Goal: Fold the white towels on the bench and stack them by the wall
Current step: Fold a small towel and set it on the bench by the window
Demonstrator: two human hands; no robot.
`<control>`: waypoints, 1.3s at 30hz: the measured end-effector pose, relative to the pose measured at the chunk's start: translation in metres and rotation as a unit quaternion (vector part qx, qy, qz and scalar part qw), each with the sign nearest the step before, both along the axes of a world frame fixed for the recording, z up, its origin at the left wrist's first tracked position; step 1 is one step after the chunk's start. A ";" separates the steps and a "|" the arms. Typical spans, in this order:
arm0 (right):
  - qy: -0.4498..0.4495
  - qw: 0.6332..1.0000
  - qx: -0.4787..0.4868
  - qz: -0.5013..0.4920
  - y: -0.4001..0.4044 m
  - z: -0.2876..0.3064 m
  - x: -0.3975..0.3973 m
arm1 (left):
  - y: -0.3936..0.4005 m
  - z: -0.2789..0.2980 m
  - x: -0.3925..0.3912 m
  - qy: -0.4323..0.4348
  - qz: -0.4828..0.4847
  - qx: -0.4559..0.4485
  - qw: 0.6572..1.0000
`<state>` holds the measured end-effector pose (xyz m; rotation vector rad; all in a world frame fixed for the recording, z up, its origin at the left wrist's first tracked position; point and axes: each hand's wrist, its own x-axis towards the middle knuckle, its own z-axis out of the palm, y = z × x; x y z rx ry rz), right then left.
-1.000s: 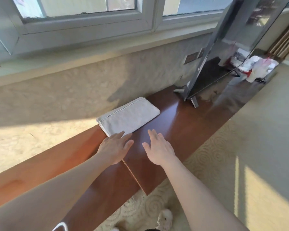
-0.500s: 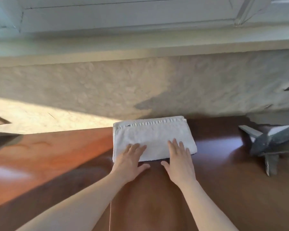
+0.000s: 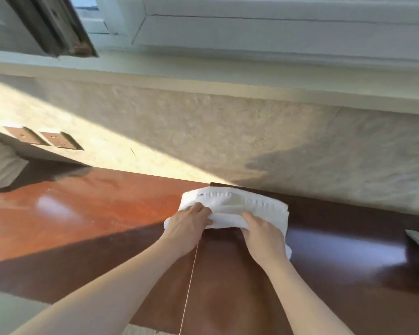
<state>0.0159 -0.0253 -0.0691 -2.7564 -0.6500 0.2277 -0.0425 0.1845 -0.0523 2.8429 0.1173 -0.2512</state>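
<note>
No legible writing. Left hand (image 3: pixel 188 227) and right hand (image 3: pixel 264 234) both grip the towel's (image 3: pixel 240 204) near edge, fingers curled, on the bench (image 3: pixel 94 209).

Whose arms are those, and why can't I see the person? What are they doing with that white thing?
The camera sits on the person's head and looks forward and down, so you see only their two bare arms reaching out. There is no machine here. A glossy reddish-brown wooden bench runs along a pale textured wall under a window. On it, by the wall, lies a folded white cloth towel. The left hand and the right hand each grip the towel's near edge, fingers curled round the cloth, lifting it a little. The job is folding towels and stacking them by the wall.
</note>
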 end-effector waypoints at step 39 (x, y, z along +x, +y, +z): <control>-0.034 0.933 0.080 0.348 0.843 0.186 -0.117 | 0.846 0.181 -0.273 -0.044 0.264 0.139 0.953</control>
